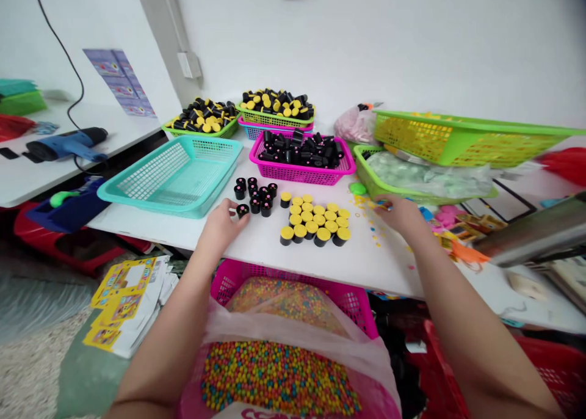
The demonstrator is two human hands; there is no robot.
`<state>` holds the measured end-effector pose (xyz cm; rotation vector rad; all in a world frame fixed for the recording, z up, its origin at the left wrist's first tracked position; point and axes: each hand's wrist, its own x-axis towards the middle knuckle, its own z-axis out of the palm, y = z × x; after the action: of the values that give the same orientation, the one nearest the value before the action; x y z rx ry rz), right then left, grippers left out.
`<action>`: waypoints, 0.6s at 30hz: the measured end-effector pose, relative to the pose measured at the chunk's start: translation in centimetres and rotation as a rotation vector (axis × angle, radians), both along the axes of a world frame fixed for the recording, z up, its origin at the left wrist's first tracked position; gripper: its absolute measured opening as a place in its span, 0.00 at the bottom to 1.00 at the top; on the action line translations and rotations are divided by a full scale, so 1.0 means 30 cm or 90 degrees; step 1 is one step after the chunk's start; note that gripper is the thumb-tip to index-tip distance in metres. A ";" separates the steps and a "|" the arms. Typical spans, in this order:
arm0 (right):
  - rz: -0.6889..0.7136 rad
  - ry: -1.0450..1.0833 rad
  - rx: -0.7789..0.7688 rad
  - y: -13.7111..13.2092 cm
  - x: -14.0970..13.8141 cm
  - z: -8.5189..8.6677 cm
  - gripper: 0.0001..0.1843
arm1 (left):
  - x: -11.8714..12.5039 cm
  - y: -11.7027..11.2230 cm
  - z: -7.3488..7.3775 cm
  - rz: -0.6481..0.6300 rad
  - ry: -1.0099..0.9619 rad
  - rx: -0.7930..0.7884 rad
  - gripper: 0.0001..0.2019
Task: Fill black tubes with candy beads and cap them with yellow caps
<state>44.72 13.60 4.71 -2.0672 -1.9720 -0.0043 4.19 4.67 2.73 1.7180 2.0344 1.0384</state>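
Note:
My left hand point(223, 225) has its thumb and fingers around a small black cup point(242, 211) with coloured bits inside, standing on the white table. Beyond it stands a cluster of several similar black cups point(264, 193), open at the top. To the right, several black cups with yellow lids point(312, 218) stand close together in rows. My right hand point(399, 212) is at the table's right part, fingertips pinched beside scattered small yellow pieces point(361, 202). What those fingertips hold, if anything, is too small to make out. Near them lies a round green lid point(358, 189).
Behind stand a turquoise basket point(169, 208), a magenta basket point(300, 173) of black cups, and green baskets point(233, 129) of yellow-lidded cups. Green baskets point(412, 191) with bags stand right. Below the table edge, a magenta basket point(364, 312) holds a bag of coloured beads point(279, 376).

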 end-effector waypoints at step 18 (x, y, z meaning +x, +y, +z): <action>0.713 0.746 0.323 -0.619 -0.446 0.029 0.16 | 0.284 -0.414 0.116 -0.632 -0.495 -0.020 0.13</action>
<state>31.35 -4.97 5.59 -0.2397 -1.6909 0.6634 12.72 -7.75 6.22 1.6005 0.5844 1.0220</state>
